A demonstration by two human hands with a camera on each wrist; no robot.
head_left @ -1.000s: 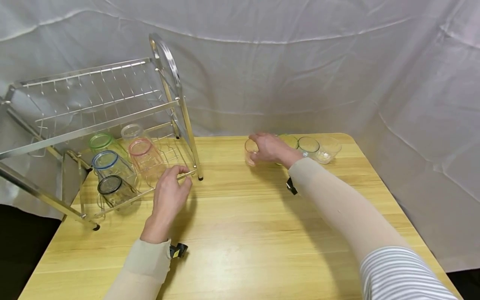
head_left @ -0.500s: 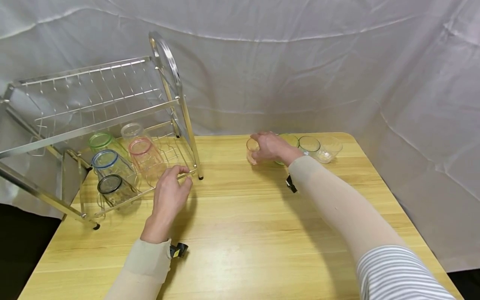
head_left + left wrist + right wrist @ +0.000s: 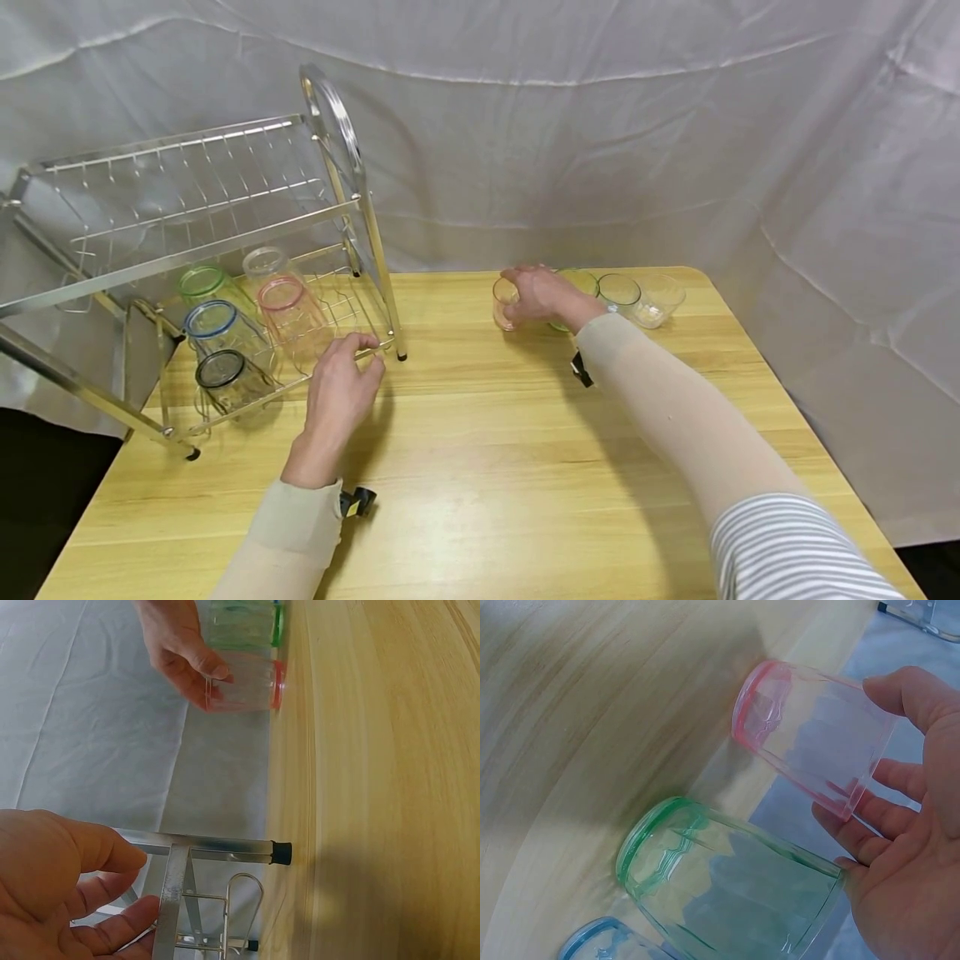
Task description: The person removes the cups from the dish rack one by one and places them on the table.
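Gray cloth (image 3: 525,167) hangs behind the counter (image 3: 480,467); the right grip (image 3: 542,295) pinches a pink cup (image 3: 810,739), the left grip (image 3: 341,387) is spread beside a shiny rack (image 3: 187,255).

A transparent pink glass (image 3: 825,742), brighter at the base, stands upright on the table (image 3: 480,467).

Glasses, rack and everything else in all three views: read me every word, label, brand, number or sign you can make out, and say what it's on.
No readable text in any view.
Pink glass and green glass: no lettering shows.
Rack: none shows.
Black device by the left cuff: a yellow patch, too small to tell whether it's printed.
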